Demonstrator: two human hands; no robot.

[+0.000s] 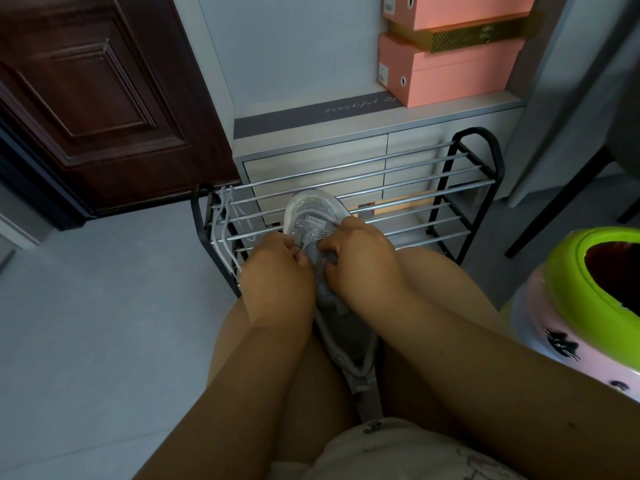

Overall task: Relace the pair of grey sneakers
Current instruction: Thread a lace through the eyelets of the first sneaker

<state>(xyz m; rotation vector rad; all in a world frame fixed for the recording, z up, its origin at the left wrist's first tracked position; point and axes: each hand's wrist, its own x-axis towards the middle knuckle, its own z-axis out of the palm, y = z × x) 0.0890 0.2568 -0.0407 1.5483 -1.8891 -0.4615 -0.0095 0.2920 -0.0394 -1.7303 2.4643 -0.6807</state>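
One grey mesh sneaker (313, 216) lies between the knees, toe at 12 o'clock. Left hand (277, 268) and right hand (360, 258) both pinch at its tongue. One loose white lace (223, 233) hangs on metal shoe rack (460, 188), 10 o'clock. Two pink boxes (450, 69) at 1 o'clock.

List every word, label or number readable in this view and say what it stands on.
"Beautiful Li", cut off by the boxes: grey strip mat on the pale cabinet top.
White labels on the pink cardboard shoe boxes: too small to read.
Small tag on the grey mesh sneaker: blurred, unreadable.
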